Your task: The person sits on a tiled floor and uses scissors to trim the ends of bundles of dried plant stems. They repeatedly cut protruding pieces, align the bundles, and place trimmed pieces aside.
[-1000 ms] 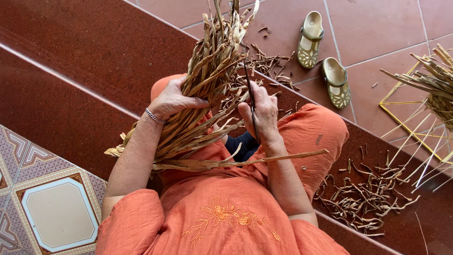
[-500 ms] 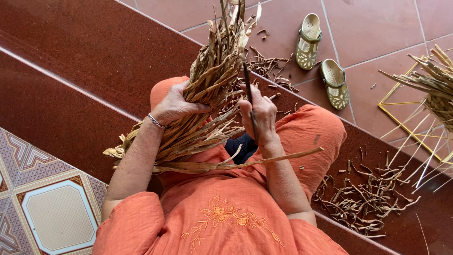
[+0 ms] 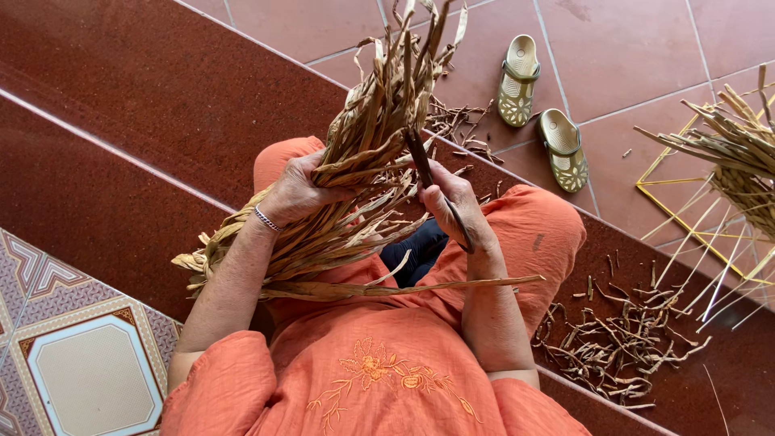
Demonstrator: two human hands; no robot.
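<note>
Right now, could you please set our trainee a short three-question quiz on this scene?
1. True or false: the left hand grips the bundle of dried leaves.
2. What does the right hand hold? A) a dark tool B) a sandal C) a wire frame
3. Fill in: the two sandals lie on the ____ floor.

Key: 1 true; 2 A, the dark tool, set against the bundle; 3 tiled.

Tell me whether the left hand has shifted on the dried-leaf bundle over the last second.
Yes. The left hand has slid up the dried-leaf bundle, toward the sandals; a second ago it sat nearer the lap.
</note>
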